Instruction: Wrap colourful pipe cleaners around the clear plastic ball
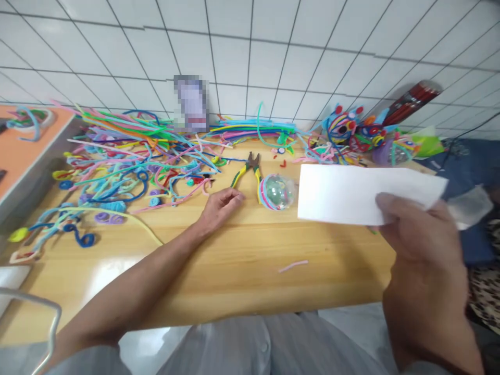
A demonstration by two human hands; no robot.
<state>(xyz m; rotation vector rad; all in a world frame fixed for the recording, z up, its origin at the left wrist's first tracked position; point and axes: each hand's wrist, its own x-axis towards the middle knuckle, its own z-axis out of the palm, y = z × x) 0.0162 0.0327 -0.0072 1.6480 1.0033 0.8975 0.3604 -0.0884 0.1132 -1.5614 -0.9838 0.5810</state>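
Observation:
A white sheet of paper (339,195) is gripped in my right hand (422,229), thumb on top, raised above the right side of the wooden table. My left hand (221,208) rests on the table with its fingers curled together, and nothing shows in it. Just beyond it lie pliers (252,165) with yellow-green handles spread apart. A clear plastic ball (278,191), banded with pink and blue pipe cleaners and greenish inside, sits to the right of the left hand, touching or close to one plier handle.
A tangled heap of colourful pipe cleaners (117,172) covers the table's left and back. Decorated balls (341,127) stand at the back right near a dark red cylinder (416,101). A short pink piece (292,266) lies near the front. A tiled wall (234,47) rises behind.

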